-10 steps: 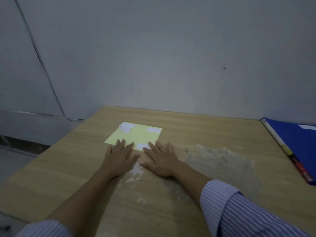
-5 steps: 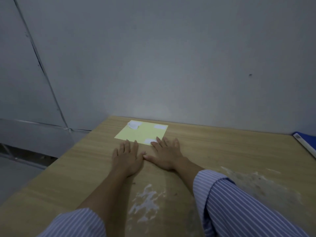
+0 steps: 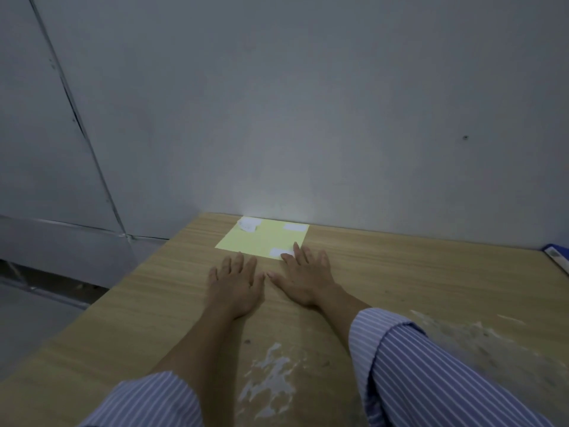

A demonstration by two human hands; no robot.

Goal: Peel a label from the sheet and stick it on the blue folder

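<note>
A pale yellow label sheet [image 3: 264, 240] lies flat at the far edge of the wooden table, against the wall. On it are a crumpled white label [image 3: 248, 224] at the far left corner, a flat white label [image 3: 295, 227] at the far right, and another white label [image 3: 278, 252] at the near right. My left hand [image 3: 235, 286] rests palm down on the table just short of the sheet, fingers spread. My right hand [image 3: 303, 277] lies flat beside it, its fingertips reaching the sheet's near right corner by the near label. Only a corner of the blue folder [image 3: 557, 257] shows at the right edge.
The wooden table [image 3: 431, 272] has a worn, whitish scraped patch [image 3: 271, 383] near me and a larger one at the right. A grey wall stands right behind the table. The table's left edge drops off to the floor.
The view has swung left and tilted up, so the blue folder has slid almost out of sight at the right. Both hands have stayed flat on the table near the sheet.
</note>
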